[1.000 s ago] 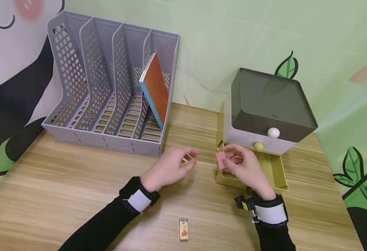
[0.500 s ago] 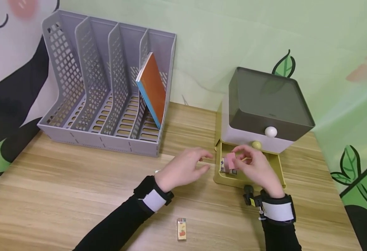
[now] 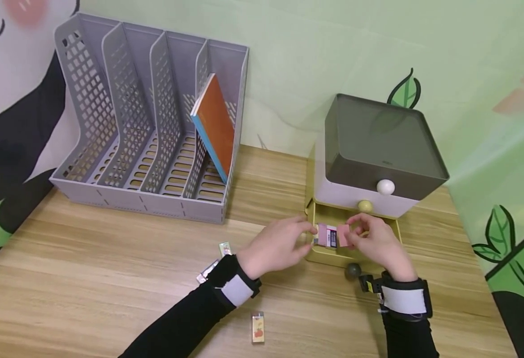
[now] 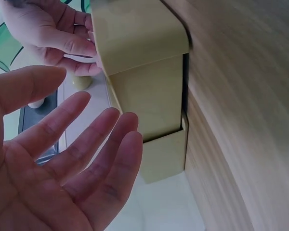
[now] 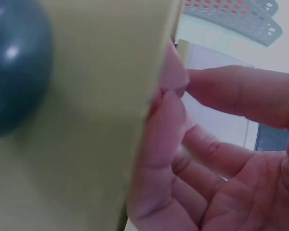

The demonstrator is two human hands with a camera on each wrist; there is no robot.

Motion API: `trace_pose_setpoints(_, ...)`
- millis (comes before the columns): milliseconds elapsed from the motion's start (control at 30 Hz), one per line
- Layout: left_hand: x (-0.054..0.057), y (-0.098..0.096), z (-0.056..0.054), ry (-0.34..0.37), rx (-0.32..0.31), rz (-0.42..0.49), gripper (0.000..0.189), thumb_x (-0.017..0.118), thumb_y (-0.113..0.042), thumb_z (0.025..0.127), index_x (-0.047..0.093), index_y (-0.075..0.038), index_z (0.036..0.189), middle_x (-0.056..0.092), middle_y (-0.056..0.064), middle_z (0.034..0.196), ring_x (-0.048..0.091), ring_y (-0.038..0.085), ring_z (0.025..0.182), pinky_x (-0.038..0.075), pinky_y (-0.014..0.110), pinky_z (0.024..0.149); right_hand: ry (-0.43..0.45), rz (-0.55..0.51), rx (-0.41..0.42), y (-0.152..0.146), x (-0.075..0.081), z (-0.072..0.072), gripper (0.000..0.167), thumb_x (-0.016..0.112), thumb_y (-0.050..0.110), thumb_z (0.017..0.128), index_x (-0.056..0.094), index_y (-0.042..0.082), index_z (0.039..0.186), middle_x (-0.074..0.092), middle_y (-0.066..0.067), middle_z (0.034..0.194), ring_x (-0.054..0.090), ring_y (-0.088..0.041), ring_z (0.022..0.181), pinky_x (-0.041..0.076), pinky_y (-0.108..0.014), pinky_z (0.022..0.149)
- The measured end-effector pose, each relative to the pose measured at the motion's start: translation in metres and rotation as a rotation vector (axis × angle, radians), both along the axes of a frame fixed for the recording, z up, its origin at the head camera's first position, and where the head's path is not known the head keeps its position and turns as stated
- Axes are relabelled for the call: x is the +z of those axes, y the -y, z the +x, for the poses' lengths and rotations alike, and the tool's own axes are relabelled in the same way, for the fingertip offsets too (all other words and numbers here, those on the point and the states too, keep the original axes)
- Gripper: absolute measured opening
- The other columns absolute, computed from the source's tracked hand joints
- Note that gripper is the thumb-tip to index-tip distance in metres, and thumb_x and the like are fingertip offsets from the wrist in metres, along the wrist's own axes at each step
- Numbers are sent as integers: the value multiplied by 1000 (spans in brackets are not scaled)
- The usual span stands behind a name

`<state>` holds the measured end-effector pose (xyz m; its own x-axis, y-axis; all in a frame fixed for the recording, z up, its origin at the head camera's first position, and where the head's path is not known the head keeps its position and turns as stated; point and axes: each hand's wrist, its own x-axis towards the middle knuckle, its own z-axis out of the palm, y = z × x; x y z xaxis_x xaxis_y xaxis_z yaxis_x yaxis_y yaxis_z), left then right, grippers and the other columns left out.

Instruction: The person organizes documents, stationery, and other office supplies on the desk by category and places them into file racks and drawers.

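My right hand (image 3: pixel 380 243) pinches a small pink eraser (image 3: pixel 344 235) between thumb and fingers, low inside the pulled-out yellow drawer (image 3: pixel 329 258). In the right wrist view the pink eraser (image 5: pixel 174 72) shows partly behind the drawer front (image 5: pixel 96 96). Left of it in the drawer lie small blocks, among them a purple-and-white eraser (image 3: pixel 326 234) with a dark label. My left hand (image 3: pixel 272 246) hovers at the drawer's left side, its fingers loosely spread and holding nothing. The left wrist view shows that palm (image 4: pixel 43 192) beside the drawer wall (image 4: pixel 144 38).
The drawer cabinet (image 3: pixel 389 134) has a grey top and round knobs. A grey file rack (image 3: pixel 141 199) at the left holds an orange-covered book (image 3: pixel 217 127). On the wooden table lie a small fruit-printed box (image 3: pixel 258 328) and small packs (image 3: pixel 225 248) by my left wrist.
My right hand has moved right and lowered the pink eraser into the drawer. My left hand has moved right to the drawer's side, uncovering small packs on the table.
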<state>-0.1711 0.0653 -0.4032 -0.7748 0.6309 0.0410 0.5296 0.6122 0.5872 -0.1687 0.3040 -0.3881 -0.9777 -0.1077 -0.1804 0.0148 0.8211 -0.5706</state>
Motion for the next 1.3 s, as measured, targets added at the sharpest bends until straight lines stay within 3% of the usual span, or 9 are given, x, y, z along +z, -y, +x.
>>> trace_pose_setpoints(333, -2, 3, 0, 21, -4, -3, 35, 65, -24, 98, 65, -11, 131, 64, 8, 139, 62, 26, 127, 50, 42, 109, 69, 65, -55, -4, -5, -1, 35, 62, 9, 92, 57, -8, 121, 67, -20, 93, 59, -22, 75, 43, -29, 61)
trace_pose_setpoints(600, -1, 4, -2, 17, -9, -9, 36, 65, -24, 98, 64, -11, 131, 65, 7, 137, 63, 25, 125, 51, 40, 108, 167, 117, 73, -4, -9, -3, 50, 63, 9, 91, 50, -12, 134, 66, -31, 115, 65, -40, 105, 55, -48, 86)
trace_pose_setpoints(800, 0, 5, -3, 31, 2, -1, 35, 64, -24, 99, 65, -11, 131, 65, 7, 136, 63, 24, 126, 51, 40, 108, 181, 113, 94, -3, -8, -3, 48, 62, 9, 93, 50, -10, 136, 65, -31, 118, 64, -41, 108, 56, -50, 87)
trace_pose_setpoints(1100, 3, 14, -7, 76, 9, 33, 35, 63, -21, 99, 63, -9, 132, 65, 7, 137, 61, 25, 129, 49, 41, 110, 94, 113, 93, 3, 1, 1, 45, 62, 8, 92, 53, -10, 132, 67, -28, 110, 66, -37, 99, 56, -47, 81)
trace_pose_setpoints(1300, 10, 27, -10, 84, 21, 90, 37, 63, -20, 99, 63, -7, 134, 66, 8, 137, 63, 29, 124, 51, 43, 107, -82, 69, 87, 19, 15, 11, 35, 59, 7, 92, 60, -6, 124, 71, -20, 101, 70, -30, 91, 58, -42, 78)
